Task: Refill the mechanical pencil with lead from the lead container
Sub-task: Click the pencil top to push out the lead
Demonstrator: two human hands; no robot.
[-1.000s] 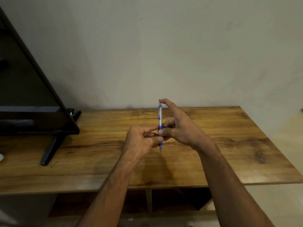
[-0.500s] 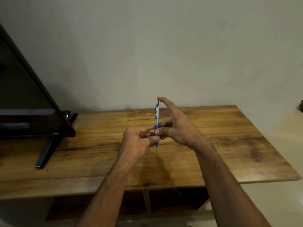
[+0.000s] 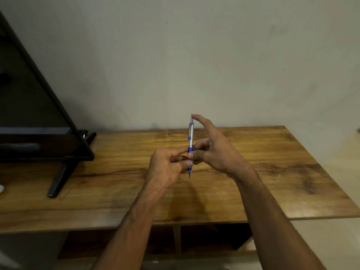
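Mechanical pencil (image 3: 191, 141) in air over middle of bench (image 3: 272, 172), between both hands. Long axis near upright: tip down toward bench, cap end up. Left hand (image 3: 167, 166) pinches blue grip low on barrel, thumb and forefinger. Right hand (image 3: 216, 151) pinches same zone from other side; its index finger (image 3: 200, 120) reaches up, tip at cap end. I judge right hand nearer top, so cap work falls to it. Pencil: silver barrel, blue grip, blue clip fittings. Lead container not in my view.
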